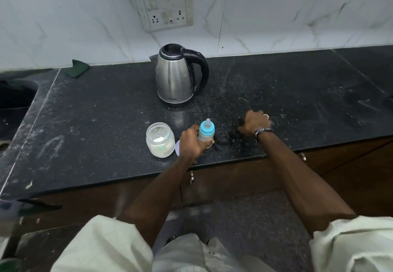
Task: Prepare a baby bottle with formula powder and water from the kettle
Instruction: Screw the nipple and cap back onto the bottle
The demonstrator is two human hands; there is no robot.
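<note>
A small baby bottle (206, 132) with a blue collar and clear teat stands upright near the counter's front edge. My left hand (191, 142) is wrapped around its lower body. Just left of it stands an open clear jar of white formula powder (160, 139) with a scoop inside, and the jar's lid (177, 148) lies partly hidden behind my left hand. My right hand (254, 123) rests on the counter to the right of the bottle, fingers curled, holding nothing I can see. A steel kettle (177, 76) with a black handle and shut lid stands behind them.
The black stone counter (95, 122) is dusty. A sink (14, 99) lies at the far left and a green cloth (77, 68) sits by the wall. A wall socket plate (164, 7) hangs above the kettle. Wooden cupboards (234, 178) are below the counter.
</note>
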